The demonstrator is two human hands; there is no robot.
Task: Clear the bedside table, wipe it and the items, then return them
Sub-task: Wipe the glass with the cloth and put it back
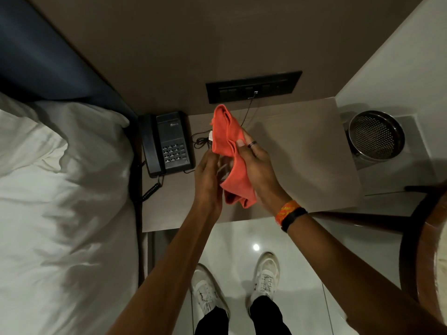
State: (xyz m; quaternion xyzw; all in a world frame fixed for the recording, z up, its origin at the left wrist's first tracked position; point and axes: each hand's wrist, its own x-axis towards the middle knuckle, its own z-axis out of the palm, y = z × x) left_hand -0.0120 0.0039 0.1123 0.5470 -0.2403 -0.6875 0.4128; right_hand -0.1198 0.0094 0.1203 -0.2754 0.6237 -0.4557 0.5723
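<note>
Above the beige bedside table [302, 153], both hands meet around an orange cloth [227, 134]. My right hand [258, 168] grips the cloth, thumb pressed on its fold, and wraps it over a small clear item that looks like a glass [223, 168]. My left hand [208, 177] curls round that glass from the left; most of it is hidden by the cloth and fingers. A black telephone [167, 143] stands on the table's left end, its coiled cord hanging over the front edge.
A black switch panel [254, 87] on the wall has a thin cable running down onto the table. A perforated metal bin [376, 135] stands on the floor to the right. The white bed [60, 189] lies left, a round wooden chair [425, 238] right.
</note>
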